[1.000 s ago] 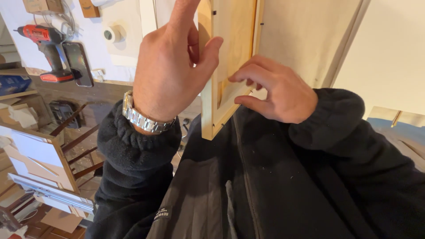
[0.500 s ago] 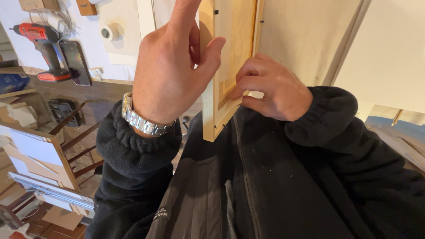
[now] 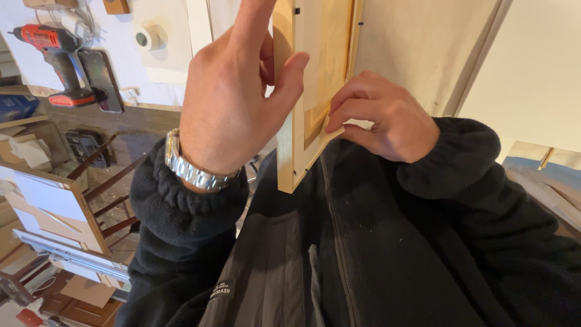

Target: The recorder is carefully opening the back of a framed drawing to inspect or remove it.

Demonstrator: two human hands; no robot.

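A pale wooden frame (image 3: 295, 154) with a plywood back panel stands upright in front of my chest, its lower corner against my black fleece jacket. My left hand (image 3: 233, 103), with a metal watch on the wrist, grips the frame's left rail, thumb across the front and fingers reaching up. My right hand (image 3: 378, 118) is curled at the frame's lower right edge, fingertips pinching or pressing the panel there. Whether something small sits between those fingers is hidden.
A red cordless drill (image 3: 57, 57) and a dark phone (image 3: 101, 79) lie on the white surface at top left, beside a tape roll (image 3: 147, 37). Wooden parts, a drawer slide (image 3: 66, 254) and boards clutter the left. A beige panel (image 3: 417, 48) stands behind the frame.
My right hand's fingers have curled in tighter and moved slightly left against the frame's lower edge. The left hand and the frame have hardly shifted.
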